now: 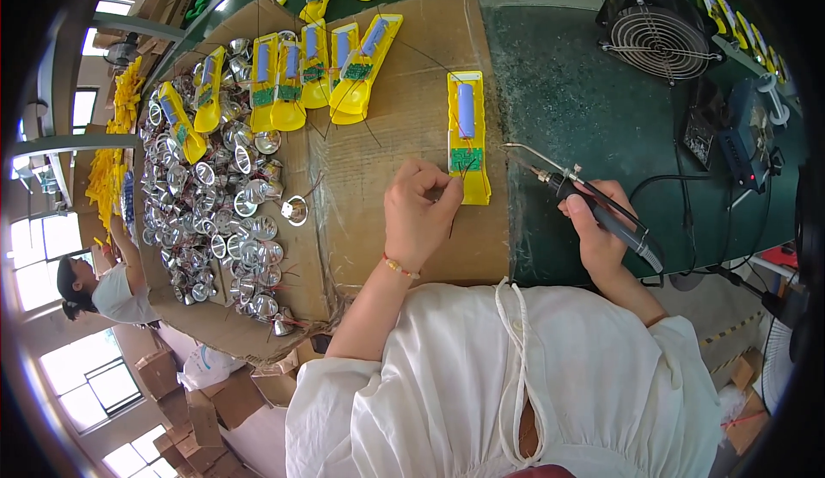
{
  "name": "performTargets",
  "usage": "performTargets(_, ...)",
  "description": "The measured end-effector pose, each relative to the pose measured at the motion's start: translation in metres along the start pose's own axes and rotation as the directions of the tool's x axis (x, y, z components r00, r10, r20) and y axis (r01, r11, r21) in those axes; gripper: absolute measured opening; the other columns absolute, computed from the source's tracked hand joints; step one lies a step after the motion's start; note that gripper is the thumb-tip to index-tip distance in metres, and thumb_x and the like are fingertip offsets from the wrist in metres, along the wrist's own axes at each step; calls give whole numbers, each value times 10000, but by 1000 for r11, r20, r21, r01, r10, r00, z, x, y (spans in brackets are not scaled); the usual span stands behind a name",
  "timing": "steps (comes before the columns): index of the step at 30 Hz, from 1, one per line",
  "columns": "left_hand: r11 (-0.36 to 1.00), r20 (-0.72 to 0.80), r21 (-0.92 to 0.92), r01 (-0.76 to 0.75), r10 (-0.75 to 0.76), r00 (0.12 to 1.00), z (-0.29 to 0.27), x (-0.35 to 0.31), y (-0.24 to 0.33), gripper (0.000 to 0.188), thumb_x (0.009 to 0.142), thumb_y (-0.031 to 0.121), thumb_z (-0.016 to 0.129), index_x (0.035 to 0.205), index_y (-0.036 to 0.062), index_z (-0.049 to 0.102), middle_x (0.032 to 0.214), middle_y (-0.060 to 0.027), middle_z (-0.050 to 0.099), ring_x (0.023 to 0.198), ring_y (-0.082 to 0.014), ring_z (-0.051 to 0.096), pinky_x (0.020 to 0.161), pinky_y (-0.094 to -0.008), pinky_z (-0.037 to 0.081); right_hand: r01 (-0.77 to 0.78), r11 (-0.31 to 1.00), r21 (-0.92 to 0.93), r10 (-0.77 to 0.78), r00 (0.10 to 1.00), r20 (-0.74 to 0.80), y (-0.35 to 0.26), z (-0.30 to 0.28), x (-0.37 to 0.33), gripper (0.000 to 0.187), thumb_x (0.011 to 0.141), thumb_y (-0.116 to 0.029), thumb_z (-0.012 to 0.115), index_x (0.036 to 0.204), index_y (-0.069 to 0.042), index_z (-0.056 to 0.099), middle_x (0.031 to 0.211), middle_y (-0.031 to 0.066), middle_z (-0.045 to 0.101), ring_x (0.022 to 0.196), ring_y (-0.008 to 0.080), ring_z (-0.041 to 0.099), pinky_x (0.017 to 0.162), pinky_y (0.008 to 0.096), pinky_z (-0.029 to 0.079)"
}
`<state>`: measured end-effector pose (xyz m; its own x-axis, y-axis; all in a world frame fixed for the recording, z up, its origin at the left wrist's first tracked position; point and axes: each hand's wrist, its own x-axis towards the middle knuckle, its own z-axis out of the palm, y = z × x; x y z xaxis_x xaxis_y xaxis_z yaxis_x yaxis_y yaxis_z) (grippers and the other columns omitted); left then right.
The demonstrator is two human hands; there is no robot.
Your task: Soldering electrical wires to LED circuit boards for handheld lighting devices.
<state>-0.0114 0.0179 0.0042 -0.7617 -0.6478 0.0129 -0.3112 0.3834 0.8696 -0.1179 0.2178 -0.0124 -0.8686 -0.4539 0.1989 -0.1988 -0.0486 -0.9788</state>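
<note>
On the cardboard in front of me lies a yellow plastic housing (479, 187) with a blue cylindrical battery (466, 110) and a green circuit board (461, 160). My left hand (421, 203) is at the board's lower left, thumb and forefinger pinched on a thin dark wire (452, 227), whose end shows below the fingers. Dark wires also cross the board. My right hand (599, 224) grips a soldering iron (601, 211) with a thin metal feed tube (541, 153) along it. Its tip points left toward the board, apart from it.
Left, a cardboard box holds many silver reflector cups (245, 199), with several wired yellow housings (314, 74) at its back edge. Far right stand a black fan (660, 44) with a wire grille and a blue soldering station (748, 156); cables (687, 194) run nearby. A person (107, 289) works at far left.
</note>
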Motion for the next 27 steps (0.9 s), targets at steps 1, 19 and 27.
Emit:
performTargets(1,1000,3,2,-5,5,1000,-3,0,2,101,764,69,644,721,-22,631,726,-65,583,583,-127,554,534,-252,450,-21,1000,12,21,1000,-21,-1,-2,0,186,804,-81,649,913,33,551,746,106,644,666,124,614,595,224,480)
performTargets(19,837,135,508,-201,153,979,88,269,64,235,739,291,617,803,77,691,736,-128,651,693,-279,633,666,-364,495,-267,964,-14,262,954,-148,14,-26,14,187,760,-92,696,874,-6,575,697,36,616,629,63,560,562,217,459)
performTargets(27,815,-145,526,-243,367,919,80,346,46,635,641,292,730,1188,121,456,1181,-167,447,1080,-368,477,911,-386,414,-274,957,-92,270,961,-59,1,-33,24,171,788,-99,675,894,-19,566,675,20,592,607,46,539,533,210,440)
